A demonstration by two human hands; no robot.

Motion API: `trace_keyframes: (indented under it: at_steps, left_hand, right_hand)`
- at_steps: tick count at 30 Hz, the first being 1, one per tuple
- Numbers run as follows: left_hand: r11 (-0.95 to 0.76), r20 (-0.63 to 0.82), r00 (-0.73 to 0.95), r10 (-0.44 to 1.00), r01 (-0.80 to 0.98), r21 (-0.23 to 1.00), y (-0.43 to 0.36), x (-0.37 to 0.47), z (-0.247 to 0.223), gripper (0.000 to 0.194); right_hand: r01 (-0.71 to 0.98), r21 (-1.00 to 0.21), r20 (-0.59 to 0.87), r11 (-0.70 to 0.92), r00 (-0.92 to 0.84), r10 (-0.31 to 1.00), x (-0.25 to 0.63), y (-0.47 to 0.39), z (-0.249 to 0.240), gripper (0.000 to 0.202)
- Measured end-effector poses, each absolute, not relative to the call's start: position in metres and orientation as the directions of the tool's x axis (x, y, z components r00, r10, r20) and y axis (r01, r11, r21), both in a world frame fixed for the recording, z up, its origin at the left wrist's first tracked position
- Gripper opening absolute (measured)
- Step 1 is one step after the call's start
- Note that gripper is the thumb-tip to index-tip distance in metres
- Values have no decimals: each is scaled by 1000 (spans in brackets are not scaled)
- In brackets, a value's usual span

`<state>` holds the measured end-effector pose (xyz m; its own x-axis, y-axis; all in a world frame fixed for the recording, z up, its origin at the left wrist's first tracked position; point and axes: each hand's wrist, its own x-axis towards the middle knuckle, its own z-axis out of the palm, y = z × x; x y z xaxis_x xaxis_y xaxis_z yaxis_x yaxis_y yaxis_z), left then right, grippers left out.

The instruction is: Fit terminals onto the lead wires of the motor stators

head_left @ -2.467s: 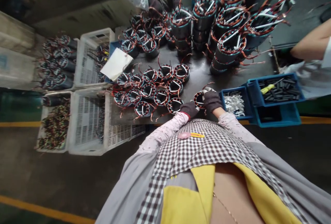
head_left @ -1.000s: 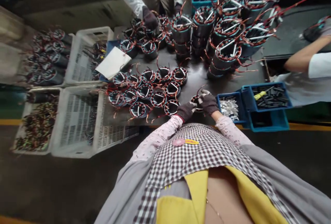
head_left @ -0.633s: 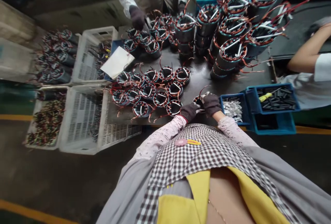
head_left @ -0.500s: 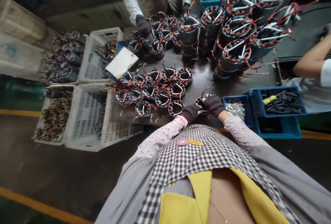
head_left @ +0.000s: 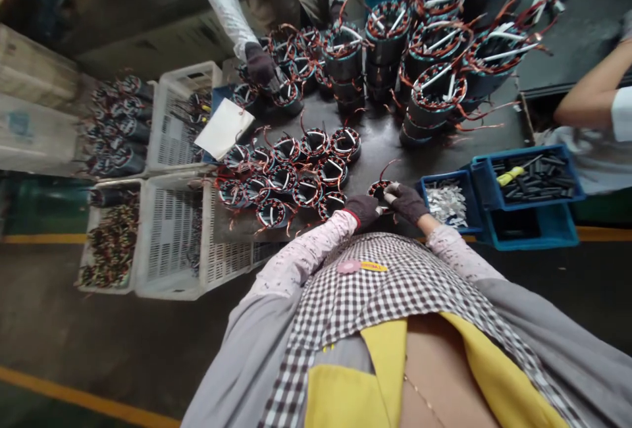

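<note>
In fingerless dark gloves, both my hands are at a small motor stator near the table's front edge. My left hand grips its near left side with the fingers closed. On the right, my right hand has its fingers bent over the rim, among the windings. One reddish wire sticks up from the stator's far side; my hands hide much of its body. Left of them stands a group of similar stators with copper windings and white sleeves. By my right hand is a blue bin of white pieces.
Stacked larger stators fill the back right. A co-worker's gloved hand works across the table. White paper lies at left, near white crates. Another bin holds black tubes; a person's arm is at right.
The view has shifted slightly, moving the far stators and co-worker leftward in the picture. My hands stay on the same stator, with only small finger movement.
</note>
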<state>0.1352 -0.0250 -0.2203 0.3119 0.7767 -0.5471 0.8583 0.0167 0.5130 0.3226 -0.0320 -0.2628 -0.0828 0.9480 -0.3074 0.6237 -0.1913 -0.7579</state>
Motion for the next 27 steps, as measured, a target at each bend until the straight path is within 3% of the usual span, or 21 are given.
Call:
trace_keyframes:
  at_steps: [4, 6, 9, 12, 16, 22, 25, 27]
  left_hand:
    - [42, -620, 456, 638, 784, 620, -20, 122, -212, 18]
    - [162, -613, 509, 604, 675, 720, -20, 110, -206, 27]
    - [420, -550, 472, 689, 359, 834, -20, 94, -201, 38]
    - [508, -522, 464, 716, 166, 845, -23, 89, -203, 46]
    - [520, -487, 527, 697, 97, 849, -31, 104, -208, 50]
    - [444, -489, 472, 734, 211, 871, -31, 130, -210, 34]
    - [266, -421, 243, 874, 484, 833, -28, 136, -211, 43]
    - [44, -322, 274, 906, 696, 716, -30, 137, -211, 53]
  right_hand:
    - [636, -711, -342, -299, 59, 938, 301, -35, -264, 28]
    - [603, -733, -338, -316, 81, 938, 300, -34, -262, 24]
    - [353, -867, -362, -352, 39, 931, 311, -38, -255, 20]
    - [28, -949, -315, -314, -76, 946, 319, -49, -240, 37]
    - [-37, -974, -216, -225, -164, 962, 311, -59, -216, 40]
    - [188, -967, -168, -171, 35, 985, 321, -62, -210, 27]
    - [377, -894, -144, -242, 271, 952, 362, -70, -217, 22]
    - [502, -776, -172, -381, 413, 894, 394, -76, -222, 20]
